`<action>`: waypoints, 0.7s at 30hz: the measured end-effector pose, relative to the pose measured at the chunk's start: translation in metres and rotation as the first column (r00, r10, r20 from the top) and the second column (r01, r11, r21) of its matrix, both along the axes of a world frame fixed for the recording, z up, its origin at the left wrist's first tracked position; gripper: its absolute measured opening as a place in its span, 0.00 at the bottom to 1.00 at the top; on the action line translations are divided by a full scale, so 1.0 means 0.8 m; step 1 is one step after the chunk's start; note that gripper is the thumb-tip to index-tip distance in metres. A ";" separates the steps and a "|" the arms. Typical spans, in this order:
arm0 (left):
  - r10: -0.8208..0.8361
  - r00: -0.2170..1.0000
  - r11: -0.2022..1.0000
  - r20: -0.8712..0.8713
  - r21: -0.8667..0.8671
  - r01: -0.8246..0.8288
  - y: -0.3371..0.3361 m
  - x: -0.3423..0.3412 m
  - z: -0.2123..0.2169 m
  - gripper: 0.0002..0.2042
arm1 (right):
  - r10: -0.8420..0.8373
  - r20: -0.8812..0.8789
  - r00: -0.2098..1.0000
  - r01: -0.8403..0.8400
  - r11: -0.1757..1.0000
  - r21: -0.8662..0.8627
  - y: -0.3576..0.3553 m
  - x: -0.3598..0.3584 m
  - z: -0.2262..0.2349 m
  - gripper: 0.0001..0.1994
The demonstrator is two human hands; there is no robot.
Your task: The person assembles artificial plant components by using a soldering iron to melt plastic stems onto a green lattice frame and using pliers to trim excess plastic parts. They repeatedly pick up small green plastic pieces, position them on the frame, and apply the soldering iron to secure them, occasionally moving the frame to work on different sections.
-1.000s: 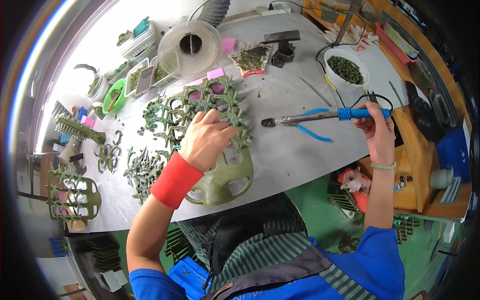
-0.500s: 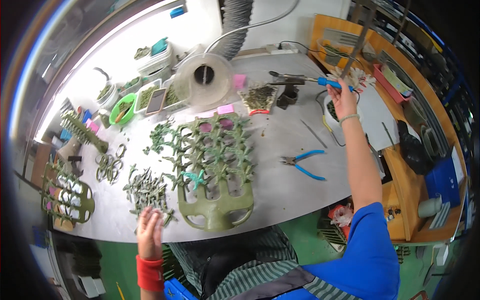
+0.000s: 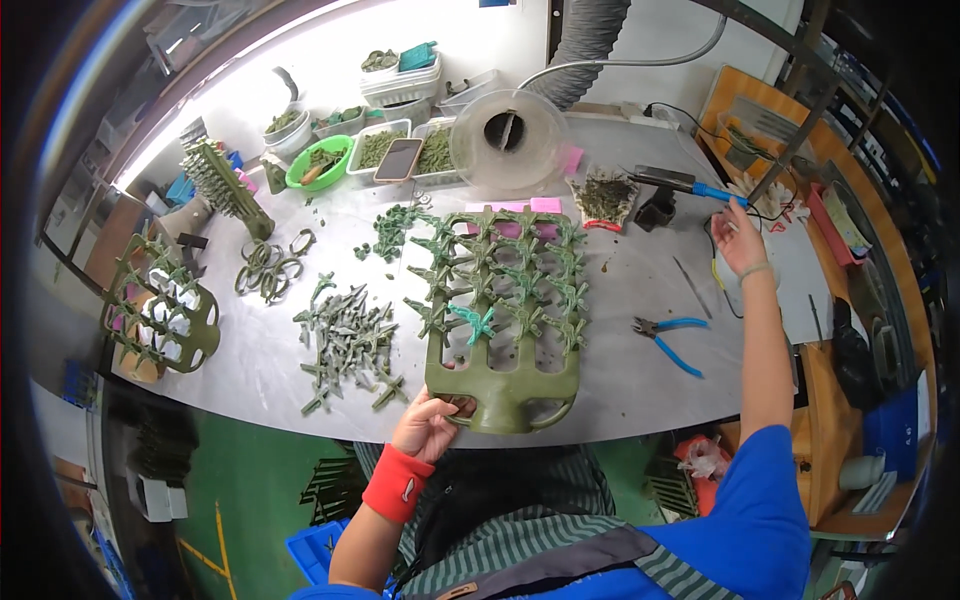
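Note:
My left hand grips the lower left handle loop of a flat olive-green slotted frame, its fingers closed around the bar. Rows of small green branched pieces stick out along the frame's bars, and one brighter teal piece stands out on the left. At the right, my right hand is at the end of the blue handle of a soldering-iron-like tool. Its fingers look loosely apart, the fingertips at the handle's end. The tool's metal end lies at a dark holder.
Loose green pieces lie heaped left of the frame, with green rings beyond. Blue-handled pliers and a thin rod lie to the right. A clear round hood, a phone and tubs line the back.
My left hand has gone from the loose pieces to the frame's handle. My right hand has slid back from around the blue handle to its end. The view has shifted.

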State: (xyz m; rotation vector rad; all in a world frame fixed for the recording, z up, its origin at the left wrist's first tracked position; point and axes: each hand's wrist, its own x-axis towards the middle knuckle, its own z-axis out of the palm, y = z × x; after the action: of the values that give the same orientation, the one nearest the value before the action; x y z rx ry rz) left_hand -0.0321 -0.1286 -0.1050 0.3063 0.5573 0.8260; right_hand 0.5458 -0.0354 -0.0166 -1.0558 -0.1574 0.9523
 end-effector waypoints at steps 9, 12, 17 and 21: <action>0.094 0.981 0.974 0.171 0.191 -0.126 -0.033 0.022 0.093 0.29 | 0.585 0.762 0.276 -0.734 0.641 -0.226 -0.237 -0.255 0.103 0.12; 0.115 0.988 0.932 0.100 0.334 -0.142 -0.062 0.041 0.138 0.29 | 0.290 0.943 -0.166 -0.603 0.727 -0.329 -0.280 -0.349 0.118 0.20; 0.251 0.958 0.562 -0.141 0.826 -0.026 -0.103 0.093 0.168 0.32 | 0.298 0.951 -0.088 -0.557 0.777 -0.295 -0.295 -0.415 0.114 0.28; 0.605 0.720 0.192 -0.341 0.939 0.284 -0.109 0.103 0.165 0.36 | 0.371 0.894 0.249 -0.647 0.751 -0.131 -0.298 -0.430 0.088 0.26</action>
State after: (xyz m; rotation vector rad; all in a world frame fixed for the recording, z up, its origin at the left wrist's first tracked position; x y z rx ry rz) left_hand 0.0506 -0.2161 0.0269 1.9348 0.6736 1.2518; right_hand 0.2018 -0.2737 0.0537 -1.1733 -1.6245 0.7992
